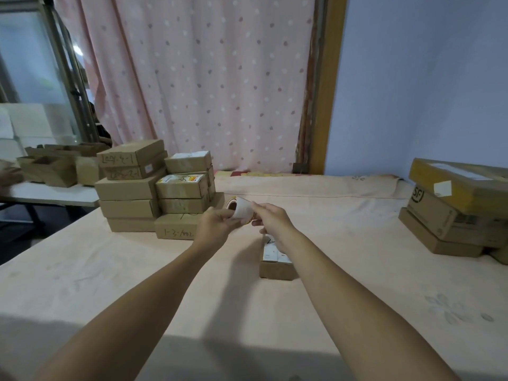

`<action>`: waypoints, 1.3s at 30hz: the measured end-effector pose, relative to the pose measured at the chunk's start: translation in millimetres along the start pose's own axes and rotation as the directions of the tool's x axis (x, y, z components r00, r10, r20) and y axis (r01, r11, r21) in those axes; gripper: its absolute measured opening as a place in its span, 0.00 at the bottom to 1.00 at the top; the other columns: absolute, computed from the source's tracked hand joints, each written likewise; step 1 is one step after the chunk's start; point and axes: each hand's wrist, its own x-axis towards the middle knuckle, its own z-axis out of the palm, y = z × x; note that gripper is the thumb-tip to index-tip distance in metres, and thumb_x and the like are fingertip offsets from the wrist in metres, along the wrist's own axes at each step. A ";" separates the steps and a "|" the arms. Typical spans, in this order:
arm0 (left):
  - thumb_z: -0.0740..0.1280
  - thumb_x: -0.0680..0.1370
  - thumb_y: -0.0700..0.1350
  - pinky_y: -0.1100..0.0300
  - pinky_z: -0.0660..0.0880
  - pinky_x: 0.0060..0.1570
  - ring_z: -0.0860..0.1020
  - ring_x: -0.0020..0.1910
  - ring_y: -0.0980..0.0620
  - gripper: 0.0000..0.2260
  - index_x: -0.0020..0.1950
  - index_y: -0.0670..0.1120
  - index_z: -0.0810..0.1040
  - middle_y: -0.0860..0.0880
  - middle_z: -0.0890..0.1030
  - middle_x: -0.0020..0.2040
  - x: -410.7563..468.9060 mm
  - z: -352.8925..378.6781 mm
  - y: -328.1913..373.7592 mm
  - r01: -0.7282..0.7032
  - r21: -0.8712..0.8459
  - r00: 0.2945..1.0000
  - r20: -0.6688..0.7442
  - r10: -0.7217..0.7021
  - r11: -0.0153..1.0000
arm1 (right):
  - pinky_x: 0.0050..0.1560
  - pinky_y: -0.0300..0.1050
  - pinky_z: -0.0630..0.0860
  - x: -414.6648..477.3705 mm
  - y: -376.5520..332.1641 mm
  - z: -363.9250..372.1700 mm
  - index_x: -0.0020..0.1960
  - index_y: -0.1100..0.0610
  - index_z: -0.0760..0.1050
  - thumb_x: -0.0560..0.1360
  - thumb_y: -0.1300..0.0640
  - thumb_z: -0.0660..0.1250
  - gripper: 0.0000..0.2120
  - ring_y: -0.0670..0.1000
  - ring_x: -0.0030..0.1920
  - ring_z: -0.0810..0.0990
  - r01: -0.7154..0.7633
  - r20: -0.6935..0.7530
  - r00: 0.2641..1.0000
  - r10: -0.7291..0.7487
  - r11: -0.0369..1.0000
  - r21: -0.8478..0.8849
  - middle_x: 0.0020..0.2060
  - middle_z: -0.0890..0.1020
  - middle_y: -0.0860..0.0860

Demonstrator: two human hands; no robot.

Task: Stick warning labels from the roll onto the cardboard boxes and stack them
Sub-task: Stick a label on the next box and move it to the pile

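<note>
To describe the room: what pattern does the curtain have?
The curtain is pink with pale and darker dots; head view.

bg: pink dotted curtain [206, 78] hung ahead of me | R of it: wooden door frame [327, 92], then blue wall [412, 92] | under my arms: table w/ beige flower-print cloth [110, 284] | far L: white side table [49, 192], white foam blocks [24, 125] stood behind it

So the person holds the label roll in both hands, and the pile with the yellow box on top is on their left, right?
No: the head view shows that pile on their right. The left hand and right hand do hold the label roll.
</note>
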 end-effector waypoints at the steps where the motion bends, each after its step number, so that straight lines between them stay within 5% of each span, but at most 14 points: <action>1: 0.77 0.74 0.42 0.54 0.65 0.44 0.65 0.41 0.53 0.06 0.37 0.49 0.87 0.59 0.73 0.26 1.2 1.0 -2.2 -0.006 0.016 1.000 -0.006 0.006 1.000 | 0.45 0.45 0.73 -0.1 0.2 -0.7 0.53 0.53 0.81 0.80 0.48 0.69 0.09 0.49 0.45 0.81 0.015 -0.018 1.000 -0.015 1.000 0.023 0.50 0.84 0.52; 4: 0.78 0.73 0.43 0.54 0.65 0.42 0.69 0.46 0.49 0.02 0.40 0.48 0.87 0.55 0.76 0.30 -0.8 3.7 -4.9 0.007 0.061 1.000 0.007 -0.007 0.998 | 0.45 0.46 0.74 0.3 3.5 -4.5 0.56 0.56 0.81 0.77 0.57 0.73 0.08 0.50 0.46 0.80 0.036 -0.064 0.997 -0.032 0.997 0.071 0.47 0.84 0.51; 6: 0.77 0.73 0.40 0.56 0.71 0.42 0.76 0.45 0.51 0.05 0.47 0.48 0.88 0.47 0.84 0.39 -5.5 4.3 -0.3 0.073 -0.072 0.991 0.114 -0.064 0.995 | 0.45 0.45 0.75 -0.2 6.8 -7.2 0.56 0.56 0.80 0.75 0.60 0.74 0.11 0.52 0.46 0.81 0.043 -0.058 0.998 -0.037 0.992 0.118 0.48 0.85 0.52; 8: 0.75 0.74 0.40 0.66 0.74 0.44 0.81 0.45 0.58 0.10 0.54 0.48 0.87 0.50 0.86 0.47 -6.8 2.8 2.9 0.217 -0.261 0.963 0.217 -0.161 0.941 | 0.45 0.45 0.76 -2.7 9.2 -10.0 0.57 0.58 0.78 0.74 0.64 0.75 0.13 0.52 0.46 0.83 0.062 -0.050 0.997 -0.056 0.989 0.136 0.51 0.86 0.54; 11: 0.73 0.77 0.40 0.69 0.71 0.41 0.80 0.40 0.66 0.09 0.56 0.43 0.85 0.53 0.85 0.48 -4.9 3.6 4.8 0.305 -0.364 0.950 0.179 -0.255 0.880 | 0.44 0.43 0.77 -7.6 12.4 -13.2 0.55 0.59 0.77 0.73 0.68 0.75 0.14 0.50 0.47 0.83 0.113 -0.040 0.993 -0.110 0.989 0.094 0.51 0.86 0.56; 16: 0.75 0.74 0.34 0.64 0.76 0.47 0.84 0.45 0.55 0.07 0.50 0.42 0.86 0.46 0.87 0.48 -4.7 10.5 -5.9 0.291 -0.413 0.956 0.149 -0.251 0.863 | 0.45 0.42 0.76 -9.1 17.2 -16.3 0.53 0.52 0.76 0.73 0.64 0.75 0.13 0.51 0.49 0.82 0.170 -0.024 0.985 -0.173 0.981 -0.091 0.52 0.84 0.49; 23: 0.77 0.73 0.34 0.67 0.77 0.42 0.81 0.41 0.55 0.07 0.50 0.37 0.86 0.37 0.83 0.45 -7.4 13.3 -7.7 0.162 -0.363 0.987 0.079 -0.143 0.918 | 0.58 0.50 0.78 -13.4 13.2 -13.0 0.60 0.45 0.80 0.76 0.49 0.73 0.13 0.47 0.59 0.76 0.342 0.016 0.930 -0.366 0.850 -0.400 0.59 0.81 0.42; 27: 0.77 0.72 0.34 0.67 0.73 0.40 0.77 0.37 0.57 0.06 0.48 0.37 0.86 0.46 0.80 0.39 -5.9 9.0 -6.3 0.098 -0.309 0.994 0.074 -0.079 0.946 | 0.60 0.50 0.76 -13.8 11.3 -4.6 0.62 0.45 0.80 0.77 0.43 0.71 0.16 0.49 0.63 0.73 0.358 -0.008 0.890 -0.456 0.709 -0.608 0.62 0.81 0.44; 39: 0.76 0.72 0.36 0.60 0.63 0.36 0.66 0.33 0.55 0.05 0.39 0.45 0.84 0.53 0.71 0.32 -11.7 -5.4 -16.9 0.030 -0.016 0.996 0.079 -0.028 0.999 | 0.56 0.53 0.79 -17.2 17.2 0.2 0.52 0.47 0.84 0.79 0.46 0.69 0.08 0.50 0.55 0.80 0.345 -0.021 0.902 -0.431 0.750 -0.564 0.48 0.85 0.42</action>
